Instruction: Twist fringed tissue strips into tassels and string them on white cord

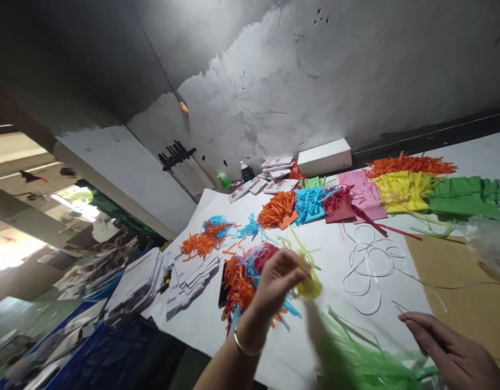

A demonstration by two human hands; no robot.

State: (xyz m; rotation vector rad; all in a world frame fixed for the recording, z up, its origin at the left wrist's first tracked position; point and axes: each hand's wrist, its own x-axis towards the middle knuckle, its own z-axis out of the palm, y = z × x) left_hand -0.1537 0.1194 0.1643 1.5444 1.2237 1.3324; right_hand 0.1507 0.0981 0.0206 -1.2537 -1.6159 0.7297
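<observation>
On the white bench (217, 325), finished mixed tassels (241, 281) lay left; my left hand (274, 284) pinched a yellow fringe bundle (309, 281) shut-fingered, my right hand (448, 352), fingers loosely spread, rested empty by uncut green strips (363, 363), with stacks beyond unmade

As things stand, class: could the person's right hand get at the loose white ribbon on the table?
Probably yes. The right hand lies open just below the white ribbon, and only bare white table shows between them.
</observation>
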